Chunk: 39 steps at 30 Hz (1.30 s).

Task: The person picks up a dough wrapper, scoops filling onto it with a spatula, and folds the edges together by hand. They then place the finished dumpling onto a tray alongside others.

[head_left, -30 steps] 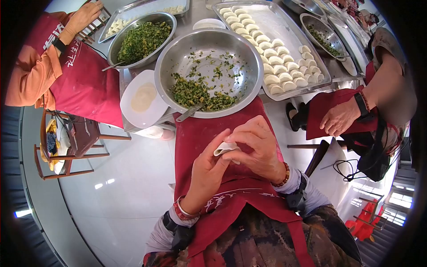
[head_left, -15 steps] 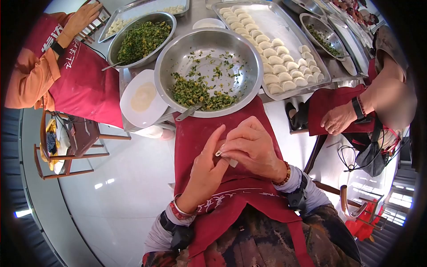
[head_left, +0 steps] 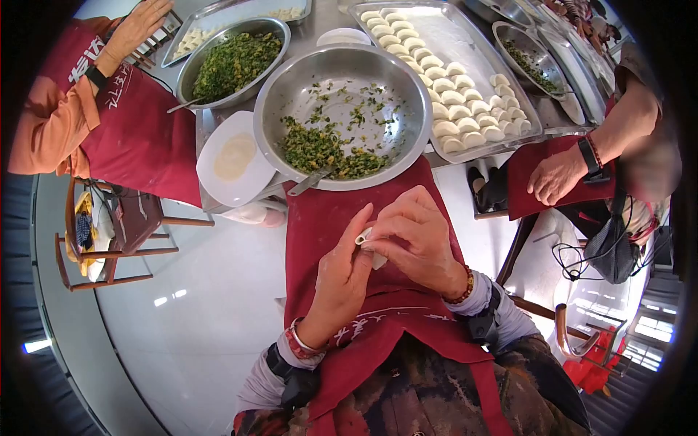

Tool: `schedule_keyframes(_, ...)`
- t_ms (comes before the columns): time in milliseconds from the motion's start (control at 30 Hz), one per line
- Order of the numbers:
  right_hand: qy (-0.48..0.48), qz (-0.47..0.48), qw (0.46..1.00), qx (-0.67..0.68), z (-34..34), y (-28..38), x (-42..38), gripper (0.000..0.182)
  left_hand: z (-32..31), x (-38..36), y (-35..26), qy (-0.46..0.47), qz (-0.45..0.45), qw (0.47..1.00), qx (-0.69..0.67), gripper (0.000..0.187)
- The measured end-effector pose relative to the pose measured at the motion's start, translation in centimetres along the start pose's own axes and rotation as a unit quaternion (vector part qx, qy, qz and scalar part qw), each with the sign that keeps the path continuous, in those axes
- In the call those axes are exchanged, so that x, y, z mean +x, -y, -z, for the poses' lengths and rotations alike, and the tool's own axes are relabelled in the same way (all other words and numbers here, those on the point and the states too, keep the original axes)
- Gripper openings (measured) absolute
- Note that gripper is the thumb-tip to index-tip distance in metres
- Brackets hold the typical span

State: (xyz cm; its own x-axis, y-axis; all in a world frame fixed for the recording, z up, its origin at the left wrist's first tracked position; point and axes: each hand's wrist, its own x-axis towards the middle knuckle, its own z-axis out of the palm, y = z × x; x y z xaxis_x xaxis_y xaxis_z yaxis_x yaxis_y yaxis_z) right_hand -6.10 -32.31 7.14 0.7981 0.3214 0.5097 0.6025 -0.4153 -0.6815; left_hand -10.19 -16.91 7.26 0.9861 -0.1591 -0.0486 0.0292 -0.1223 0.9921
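A pale dumpling (head_left: pixel 364 236) is pinched between my two hands in front of the apron, its edge showing at the fingertips and the rest mostly hidden. My left hand (head_left: pixel 340 272) cradles it from the left with thumb and fingers. From the right, my right hand (head_left: pixel 416 243) presses the dough between thumb and bent fingers. Just beyond my hands is a large steel bowl (head_left: pixel 413 149) with chopped green and yellow filling (head_left: pixel 309 145), a spoon (head_left: pixel 309 182) resting in it. Left of that bowl sits a white plate (head_left: pixel 207 171) with a round wrapper (head_left: pixel 234 159) on it.
Rows of folded dumplings (head_left: pixel 454 98) lie on a metal tray (head_left: pixel 534 129) at back right. A second filling bowl (head_left: pixel 190 98) stands back left. Two people in red aprons are alongside, one person's hand (head_left: pixel 138 29) at upper left, another's (head_left: pixel 556 178) at right.
The dumpling shows a little more at my fingertips, and my fingers have shifted slightly around it. The hand of the person at right has moved slightly up and right.
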Motion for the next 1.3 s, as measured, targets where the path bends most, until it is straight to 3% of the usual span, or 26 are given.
schedule_keyframes(133,0.042,-0.003,0.999,0.021,0.1,-0.2,-0.1,0.018,0.7,0.2,0.2,0.068,0.039,0.997,-0.011,0.045)
schedule_keyframes(200,0.011,-0.023,0.999,0.025,-0.1,0.2,-0.1,0.017,0.8,0.1,0.3,0.075,0.047,0.996,-0.019,0.047)
schedule_keyframes(500,0.038,-0.010,0.996,0.079,-0.5,-1.0,-0.5,0.017,0.1,0.2,1.2,0.039,0.084,0.985,-0.142,0.047)
schedule_keyframes(733,-0.007,-0.044,0.994,0.100,-1.1,-0.3,-0.4,0.016,0.3,-0.2,1.3,0.065,0.132,0.975,-0.166,0.039)
schedule_keyframes(900,0.031,-0.033,0.993,0.112,-0.8,-0.8,-0.7,0.015,-0.1,-0.2,1.1,0.055,0.131,0.972,-0.187,0.035)
schedule_keyframes(1100,0.023,-0.029,0.996,0.087,-1.0,-0.8,-0.7,0.011,0.2,0.1,0.0,0.049,0.124,0.990,-0.044,0.028)
schedule_keyframes(1167,0.020,-0.025,0.997,0.069,-0.9,-0.8,-0.6,0.010,-0.1,0.1,0.6,0.027,0.120,0.991,-0.053,0.020)
schedule_keyframes(1233,0.023,-0.049,0.994,0.096,-0.6,-0.5,-0.3,0.019,0.0,0.3,-0.3,0.026,0.182,0.981,-0.066,0.019)
schedule_keyframes(1300,0.040,-0.069,0.989,0.125,-0.7,-1.0,-0.8,0.024,0.0,0.2,0.9,0.017,0.193,0.968,-0.162,0.022)
